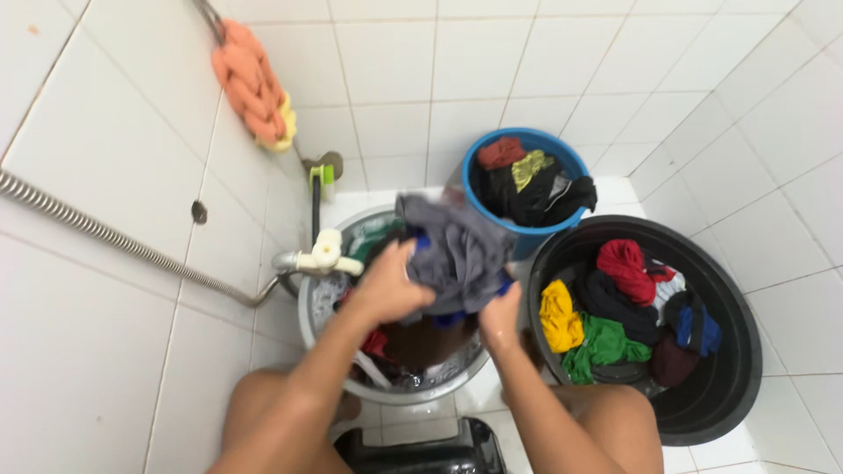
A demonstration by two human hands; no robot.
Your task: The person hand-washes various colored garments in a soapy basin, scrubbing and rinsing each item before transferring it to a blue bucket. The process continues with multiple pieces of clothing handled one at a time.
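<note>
White-tiled washroom corner, seen from above, with three tubs crowded on the wet floor (632,189). Held over a metal basin (309,320) at centre: a grey garment (457,250), bunched and lifted clear of the dark, soapy water below, apparently so the drips fall back into the basin rather than onto the tiles. Left hand (386,285) clamped on the cloth's near left edge, fingers (406,263) curled tight into the folds; right hand (499,318) gripping the lower right edge, fingers mostly hidden under the fabric, so whether spread or pressed together cannot be told, though clearly closed on the cloth. Blue trim showing beneath the grey, between the two hands. Knees bent to either side of the basin, suggesting a low squat to keep the work within reach. White tap (327,254) jutting over the basin's left rim, fed by a ribbed metal hose (114,237) running along the wall. Behind, a blue bucket (562,158) packed with dark, red and yellow-green clothes. Just right, a wide black tub (729,351) holding red, yellow, green and blue pieces, kept apart from the basin. Orange scrubber (250,79) hanging high on the wall, well clear of the splash.
</note>
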